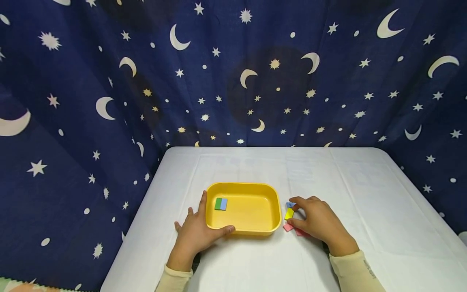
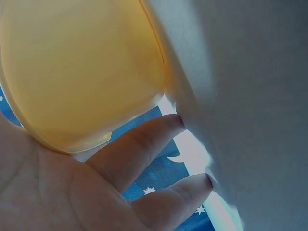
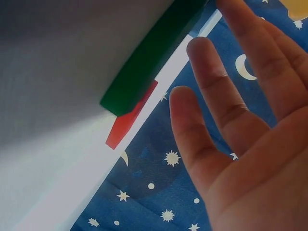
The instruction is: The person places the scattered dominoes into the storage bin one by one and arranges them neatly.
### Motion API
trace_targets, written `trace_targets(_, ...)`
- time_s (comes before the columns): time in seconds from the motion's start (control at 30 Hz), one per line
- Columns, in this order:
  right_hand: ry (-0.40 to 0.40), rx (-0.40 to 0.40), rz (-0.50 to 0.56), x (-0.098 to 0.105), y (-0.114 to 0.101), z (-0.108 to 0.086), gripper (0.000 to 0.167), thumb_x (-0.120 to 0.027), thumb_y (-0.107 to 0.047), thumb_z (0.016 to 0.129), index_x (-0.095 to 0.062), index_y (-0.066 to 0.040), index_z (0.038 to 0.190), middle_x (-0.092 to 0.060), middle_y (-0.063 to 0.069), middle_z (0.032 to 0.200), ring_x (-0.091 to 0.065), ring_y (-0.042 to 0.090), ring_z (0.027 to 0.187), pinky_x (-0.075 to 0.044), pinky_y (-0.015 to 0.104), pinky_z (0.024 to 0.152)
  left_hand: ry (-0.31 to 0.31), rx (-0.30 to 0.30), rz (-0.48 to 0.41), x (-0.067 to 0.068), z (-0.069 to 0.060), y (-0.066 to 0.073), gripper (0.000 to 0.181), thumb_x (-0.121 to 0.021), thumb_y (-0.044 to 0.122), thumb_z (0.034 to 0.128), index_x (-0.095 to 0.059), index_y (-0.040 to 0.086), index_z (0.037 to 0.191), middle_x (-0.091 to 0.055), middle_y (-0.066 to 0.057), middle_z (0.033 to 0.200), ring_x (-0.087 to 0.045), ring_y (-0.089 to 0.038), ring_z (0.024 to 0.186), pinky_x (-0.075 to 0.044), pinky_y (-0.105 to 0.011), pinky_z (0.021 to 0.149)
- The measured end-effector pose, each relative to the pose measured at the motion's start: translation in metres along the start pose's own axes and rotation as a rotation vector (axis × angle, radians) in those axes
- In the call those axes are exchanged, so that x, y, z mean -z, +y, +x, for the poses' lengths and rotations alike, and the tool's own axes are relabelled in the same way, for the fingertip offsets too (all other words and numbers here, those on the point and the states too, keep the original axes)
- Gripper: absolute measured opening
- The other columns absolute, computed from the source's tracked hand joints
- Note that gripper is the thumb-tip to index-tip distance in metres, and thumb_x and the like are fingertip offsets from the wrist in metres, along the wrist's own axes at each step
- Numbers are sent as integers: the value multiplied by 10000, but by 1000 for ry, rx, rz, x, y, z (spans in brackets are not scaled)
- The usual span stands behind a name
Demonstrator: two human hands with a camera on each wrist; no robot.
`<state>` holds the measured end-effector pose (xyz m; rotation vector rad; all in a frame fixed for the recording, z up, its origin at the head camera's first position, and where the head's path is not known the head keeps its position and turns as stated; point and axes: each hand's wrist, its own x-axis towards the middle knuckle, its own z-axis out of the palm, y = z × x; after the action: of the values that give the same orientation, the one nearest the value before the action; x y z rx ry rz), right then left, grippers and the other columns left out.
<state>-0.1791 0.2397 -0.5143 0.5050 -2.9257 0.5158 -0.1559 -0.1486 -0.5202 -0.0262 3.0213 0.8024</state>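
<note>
One yellow block [image 1: 289, 213], probably light, stiff, suits edge pinching; right hand [image 1: 318, 219], hold unclear; left hand [image 1: 197, 231] straight-fingered against tray [image 1: 248, 213]

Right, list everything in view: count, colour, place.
Tray: one, yellow, lower centre
Green piece: one, green, inside tray
Light blue piece: one, light blue, beside it
Blue piece: at least one, blue, right of tray
Yellow piece: one, yellow, right of tray
Pink pieces: at least two, pink, right of tray
Green block: one, green, right wrist view
Table: one, white, underneath
Curtain: count unclear, navy with moons, behind table
Patterned material: one, pastel, bottom left corner
Sleeves: two, cream, near edge
Left hand: one, bare, at tray's corner
Right hand: one, bare, at loose pieces
</note>
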Motion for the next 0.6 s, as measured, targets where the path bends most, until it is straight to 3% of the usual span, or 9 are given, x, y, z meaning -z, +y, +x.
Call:
trace_targets(0.33, 9, -6, 25, -2, 1, 0, 600, -923, -364, 802, -706, -132, 1311, -753, -134, 978, -664, 226, 966, -559, 488, 861, 3, -4, 4, 0, 0, 0, 1485, -640, 1034, 555, 5, 355, 1707, -568, -135, 1529, -355, -511, 1495, -122, -931, 1008)
trace_targets(0.6, -15, -25, 38, -2, 2, 0, 577, -910, -343, 798, -708, -153, 1304, -722, -181, 935, -643, 186, 966, -544, 467, 890, 7, -4, -3, 0, 1, 0, 1483, -654, 1023, 560, -32, 332, 1715, -582, -149, 1510, -358, -518, 1491, -126, -931, 1007)
